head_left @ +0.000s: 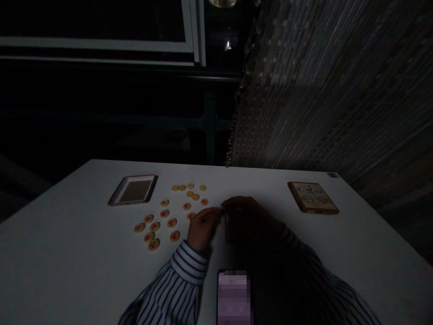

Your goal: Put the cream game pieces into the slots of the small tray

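Several round wooden game discs with red marks lie scattered on a white table, left of centre. My left hand, in a striped sleeve, is curled with its fingertips pinched near the discs' right edge. My right hand lies in deep shadow just to the right, fingers bent and meeting the left fingertips. Between the hands stands what looks like a short stack of discs, too dark to be sure. Which hand holds it I cannot make out.
An open shallow box tray lies at the back left of the table. Its printed lid rests at the back right. A phone lies at the near edge. A bead curtain hangs behind the table.
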Motion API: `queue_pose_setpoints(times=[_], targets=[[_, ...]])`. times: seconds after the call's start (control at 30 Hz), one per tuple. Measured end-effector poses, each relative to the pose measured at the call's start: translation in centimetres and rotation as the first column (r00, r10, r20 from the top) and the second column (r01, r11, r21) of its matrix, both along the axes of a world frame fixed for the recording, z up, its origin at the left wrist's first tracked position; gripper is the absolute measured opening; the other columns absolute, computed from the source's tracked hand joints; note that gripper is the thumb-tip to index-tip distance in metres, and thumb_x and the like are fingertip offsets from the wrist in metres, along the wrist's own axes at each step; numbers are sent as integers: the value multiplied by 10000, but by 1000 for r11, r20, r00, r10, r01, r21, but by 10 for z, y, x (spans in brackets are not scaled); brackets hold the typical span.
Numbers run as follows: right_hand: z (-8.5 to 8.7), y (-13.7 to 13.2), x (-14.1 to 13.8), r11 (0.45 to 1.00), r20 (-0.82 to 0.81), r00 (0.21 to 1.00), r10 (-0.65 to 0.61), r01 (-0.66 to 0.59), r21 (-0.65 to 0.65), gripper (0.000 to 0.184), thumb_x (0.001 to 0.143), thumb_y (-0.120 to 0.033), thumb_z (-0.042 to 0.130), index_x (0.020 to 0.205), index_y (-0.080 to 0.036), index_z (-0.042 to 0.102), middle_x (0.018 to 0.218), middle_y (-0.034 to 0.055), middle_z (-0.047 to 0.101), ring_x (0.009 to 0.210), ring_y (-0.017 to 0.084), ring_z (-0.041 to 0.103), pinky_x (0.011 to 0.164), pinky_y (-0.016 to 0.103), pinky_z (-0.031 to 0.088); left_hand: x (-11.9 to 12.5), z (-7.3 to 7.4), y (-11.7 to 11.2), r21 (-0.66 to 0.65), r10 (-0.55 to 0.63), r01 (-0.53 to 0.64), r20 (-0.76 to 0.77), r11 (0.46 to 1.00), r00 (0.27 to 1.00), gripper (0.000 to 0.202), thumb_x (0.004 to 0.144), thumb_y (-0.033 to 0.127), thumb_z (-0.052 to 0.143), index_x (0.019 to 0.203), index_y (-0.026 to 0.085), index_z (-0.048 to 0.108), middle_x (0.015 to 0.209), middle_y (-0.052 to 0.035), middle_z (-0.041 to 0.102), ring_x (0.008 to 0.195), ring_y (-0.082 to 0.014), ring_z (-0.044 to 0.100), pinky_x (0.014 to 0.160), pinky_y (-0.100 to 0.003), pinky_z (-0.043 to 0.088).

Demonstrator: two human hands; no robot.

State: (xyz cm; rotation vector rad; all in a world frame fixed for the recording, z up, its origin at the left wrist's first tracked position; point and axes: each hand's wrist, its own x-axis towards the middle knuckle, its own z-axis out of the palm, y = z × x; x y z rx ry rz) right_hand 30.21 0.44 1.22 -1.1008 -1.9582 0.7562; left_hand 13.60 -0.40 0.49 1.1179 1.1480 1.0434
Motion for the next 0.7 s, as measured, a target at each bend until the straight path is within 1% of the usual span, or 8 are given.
queue_pose_setpoints(times=[0.13,0.3,0.43,0.53,0.7], targets=[[-4,0,0,1000,-20,1000,-15,15,-14,229,750,-267,540,955,-179,590,892,52,645,798,148,596,713,281,480,0,1,0,-27,12,-11,26,1000,1000,307,600,385,630,759,125,664,665,-51,661,538,-101,540,515,-209,406],[1,-1,0,1000,21,1000,-23,23,-16,209,757,-270,530,937,-181,588,870,47,642,782,148,592,709,278,468,1,5,-1,-54,15,-14,21,998,1000,269,575,353,638,711,123,667,596,-36,646,475,-83,505,471,-196,386],[7,-4,-1,1000,46,999,3,-2,-22,189,762,-237,512,931,-194,584,878,43,644,804,157,590,723,280,458,1,2,0,-71,8,-6,30,997,1000,271,599,344,626,761,131,666,651,-39,657,487,-74,504,473,-186,382],[10,-6,-5,1000,49,999,-21,21,-1,172,770,-225,491,910,-198,587,884,47,645,806,161,590,723,280,454,0,-1,0,-52,-11,13,39,999,999,278,621,359,614,786,140,663,677,-36,660,514,-78,516,498,-189,391],[14,-7,-8,998,78,996,-52,50,24,148,760,-279,522,851,-193,601,821,51,650,761,164,590,692,275,453,-1,-3,0,-37,-32,34,40,999,999,272,625,359,613,775,136,655,662,-34,650,512,-82,514,494,-193,381]])
